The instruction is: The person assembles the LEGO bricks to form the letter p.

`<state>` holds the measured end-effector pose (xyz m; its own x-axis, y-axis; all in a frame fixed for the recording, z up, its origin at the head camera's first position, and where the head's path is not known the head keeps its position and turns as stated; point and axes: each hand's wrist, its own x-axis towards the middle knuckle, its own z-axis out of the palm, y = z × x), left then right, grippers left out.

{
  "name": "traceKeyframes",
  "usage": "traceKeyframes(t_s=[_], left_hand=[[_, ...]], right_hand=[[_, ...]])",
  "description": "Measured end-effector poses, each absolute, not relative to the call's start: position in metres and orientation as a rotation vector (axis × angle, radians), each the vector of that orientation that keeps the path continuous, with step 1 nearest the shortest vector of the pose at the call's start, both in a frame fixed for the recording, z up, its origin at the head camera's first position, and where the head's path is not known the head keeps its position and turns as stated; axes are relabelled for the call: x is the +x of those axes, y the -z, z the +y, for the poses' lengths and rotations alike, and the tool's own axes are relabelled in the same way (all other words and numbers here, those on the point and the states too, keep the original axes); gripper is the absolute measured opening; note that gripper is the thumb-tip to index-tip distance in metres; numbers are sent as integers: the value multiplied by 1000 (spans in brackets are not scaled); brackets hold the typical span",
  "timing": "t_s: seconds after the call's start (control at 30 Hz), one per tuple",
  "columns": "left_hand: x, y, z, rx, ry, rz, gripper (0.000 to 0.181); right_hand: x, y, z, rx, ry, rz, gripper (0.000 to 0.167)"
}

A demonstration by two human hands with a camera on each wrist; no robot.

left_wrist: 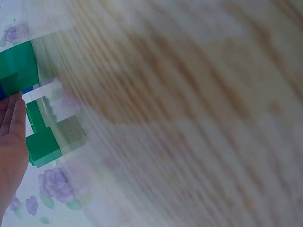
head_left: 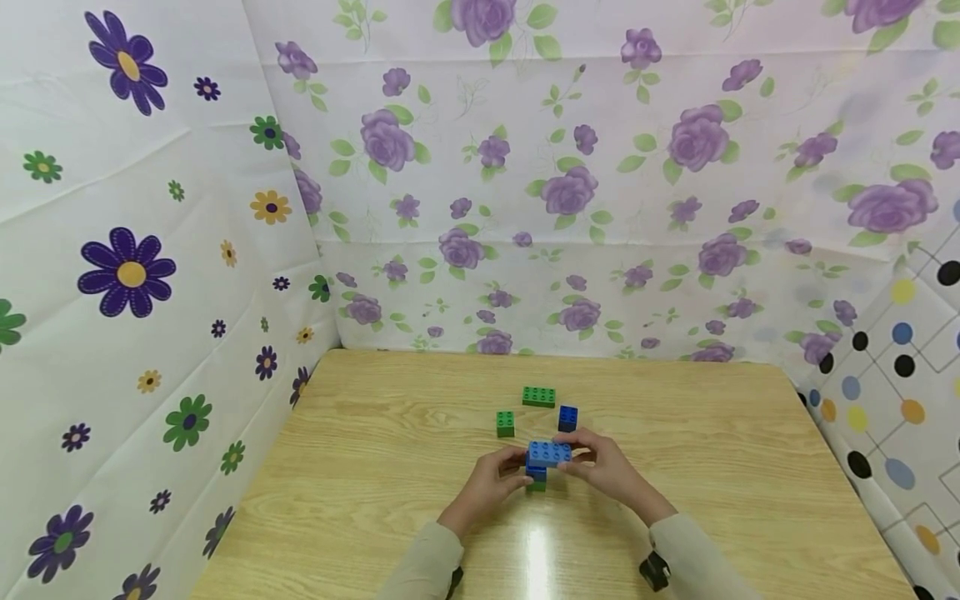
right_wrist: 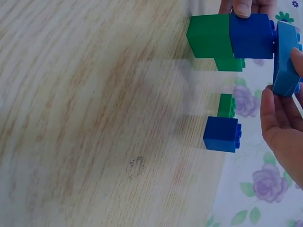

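Note:
My right hand [head_left: 603, 468] pinches a light blue toy building brick [head_left: 550, 454], long and studded on top, between thumb and fingers. Beneath it stands a small stack: a dark blue brick [right_wrist: 253, 36] on a green brick [right_wrist: 210, 37]. The light blue brick lies slightly tilted against the stack's studs in the right wrist view; whether it is pressed on I cannot tell. My left hand [head_left: 489, 485] holds the stack from the left, its thumb and fingers on the dark blue brick. In the left wrist view, only part of that hand [left_wrist: 12, 142] shows, beside the green brick [left_wrist: 19, 68].
Beyond the hands on the wooden table [head_left: 360, 467] lie a long green brick [head_left: 538, 397], a small green brick [head_left: 506, 425] and a small dark blue brick [head_left: 567, 419]. Flower-patterned cloth [head_left: 525, 283] hangs behind the table, with more cloth at both sides.

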<state>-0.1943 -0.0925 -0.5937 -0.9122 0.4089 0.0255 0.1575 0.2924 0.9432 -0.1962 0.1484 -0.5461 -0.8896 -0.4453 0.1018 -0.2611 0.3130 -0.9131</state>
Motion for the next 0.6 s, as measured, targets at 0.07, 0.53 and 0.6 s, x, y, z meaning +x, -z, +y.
traceKeyframes(t_s=[0.07,0.53,0.6], left_hand=[[-194,593,-93,522,-1669,2342,39],[-186,578,-88,492,-1663,2372,35],[-184,574,-88,505,-1662,2377,35]], right_hand=[[-192,537,147,-669,1622,2391,39],[-187,517,142,-757,1550,2370,38],[-187,517,141,-764,1540,2369,38]])
